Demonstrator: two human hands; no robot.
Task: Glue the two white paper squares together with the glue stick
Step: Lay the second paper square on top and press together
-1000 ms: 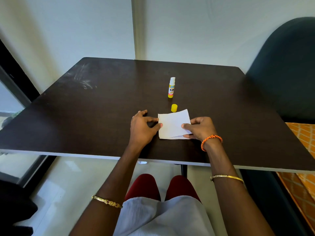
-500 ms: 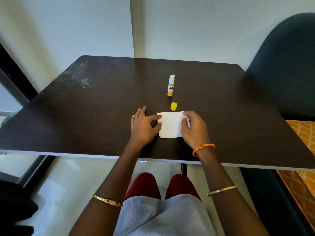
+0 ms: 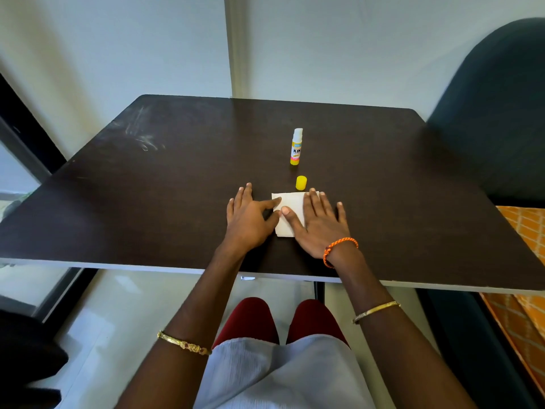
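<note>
The white paper squares [image 3: 290,214] are lying stacked on the dark tabletop [image 3: 177,187], a little below the centre of the frame. The right hand [image 3: 320,221] is pressing flat on them with released, spread fingers; the left hand [image 3: 250,215] is resting open, its thumb touching the left edge. Neither is grasping anything. The paper is probably light, thin and easy to shift, so pressing flat from above seems better than pinching. The glue stick [image 3: 296,147] is standing uncapped further up, its yellow cap [image 3: 301,183] just beside the paper.
</note>
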